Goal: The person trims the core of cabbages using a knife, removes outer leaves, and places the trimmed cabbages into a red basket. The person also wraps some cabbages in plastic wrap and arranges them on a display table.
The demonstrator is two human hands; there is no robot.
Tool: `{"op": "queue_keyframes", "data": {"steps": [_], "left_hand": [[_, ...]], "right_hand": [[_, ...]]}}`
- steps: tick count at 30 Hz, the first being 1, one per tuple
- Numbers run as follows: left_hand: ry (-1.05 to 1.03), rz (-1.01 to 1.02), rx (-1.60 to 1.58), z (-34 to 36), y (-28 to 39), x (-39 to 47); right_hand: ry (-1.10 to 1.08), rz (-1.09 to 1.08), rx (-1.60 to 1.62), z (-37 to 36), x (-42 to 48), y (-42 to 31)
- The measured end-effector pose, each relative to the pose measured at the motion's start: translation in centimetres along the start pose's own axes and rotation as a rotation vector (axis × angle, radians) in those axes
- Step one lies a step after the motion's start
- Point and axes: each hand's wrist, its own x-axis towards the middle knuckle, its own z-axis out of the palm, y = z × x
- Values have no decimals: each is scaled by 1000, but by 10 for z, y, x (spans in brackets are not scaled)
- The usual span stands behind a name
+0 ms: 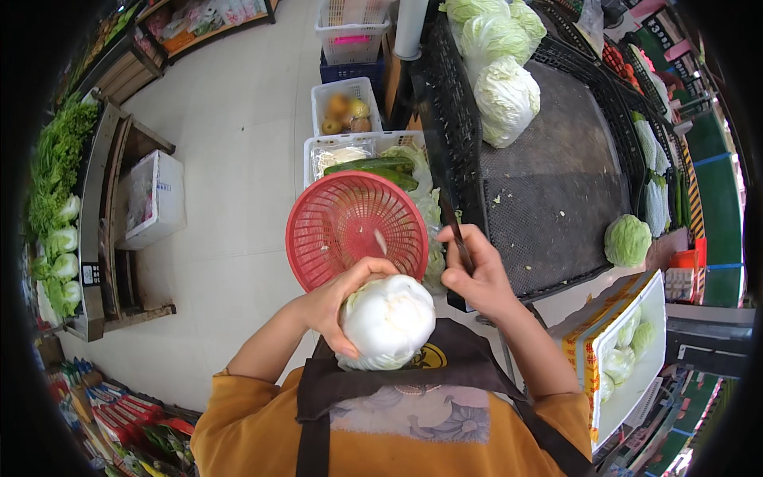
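Note:
My left hand (340,310) grips a napa cabbage (390,322) by its side, close against my apron. The cabbage's white root end faces up. In my right hand (480,271) is a knife (456,229), its dark blade pointing away from me and apart from the cabbage. Just beyond the cabbage is a red plastic basket (357,226), with a few small leaf scraps inside. My left fingers overlap the basket's near rim in the view.
A black crate display (554,214) at right holds several napa cabbages (506,101) and a round cabbage (627,240). Beyond the basket, a white crate (309,156) holds cucumbers (381,167) and leaves. A foam box (647,381) of cabbages stands at lower right.

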Motion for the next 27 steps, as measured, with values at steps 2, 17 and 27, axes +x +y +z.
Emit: {"op": "queue_keyframes", "data": {"steps": [2, 17, 27], "left_hand": [[-41, 14, 17, -9, -7, -1], [764, -119, 368, 49, 12, -21], [1057, 87, -267, 7, -9, -19]], "right_hand": [[-193, 35, 169, 0, 15, 4], [-73, 246, 392, 32, 31, 54], [4, 109, -190, 31, 53, 22]]}}
